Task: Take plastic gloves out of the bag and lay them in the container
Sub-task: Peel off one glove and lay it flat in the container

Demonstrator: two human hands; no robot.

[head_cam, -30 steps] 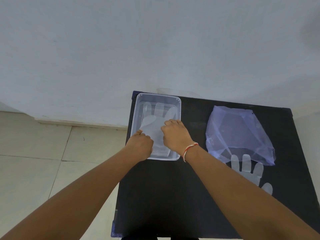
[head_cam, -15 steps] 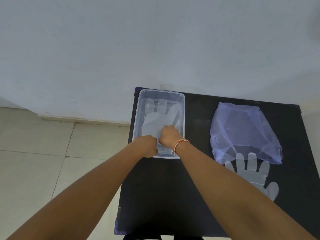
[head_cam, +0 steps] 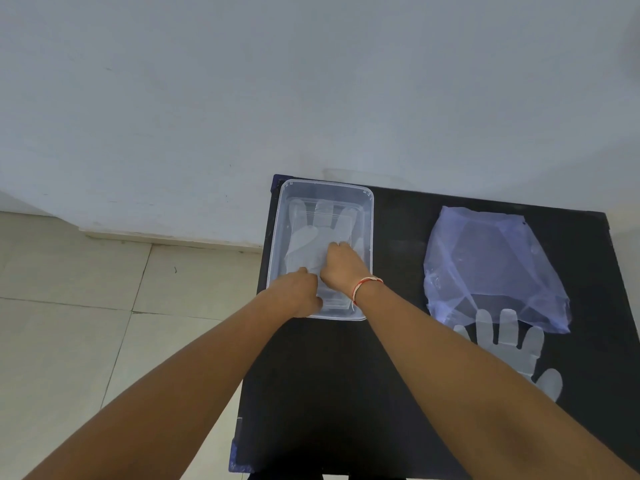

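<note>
Change: since half a second ago the right hand has slid a little further up the glove in the container, while the left hand has stayed by the near left corner.
Surface: black, set against a pale wall, with tiled floor to its left.
Bag: translucent bluish plastic, crumpled, lying on the right part of the surface, well apart from the container.
Container: clear rectangular tub at the far left corner of the surface.
Glove in container: thin, cloudy-clear plastic, spread flat on the tub floor, its fingers pointing away from the person.
Second glove: same filmy plastic, flat on the surface just below the bag's mouth, fingers toward the bag, partly hidden by the right forearm.
Hands: both rest palm-down with curled fingers on the glove's cuff end; whether they pinch it cannot be told.
Wristband: red and white thread on the right wrist.
</note>
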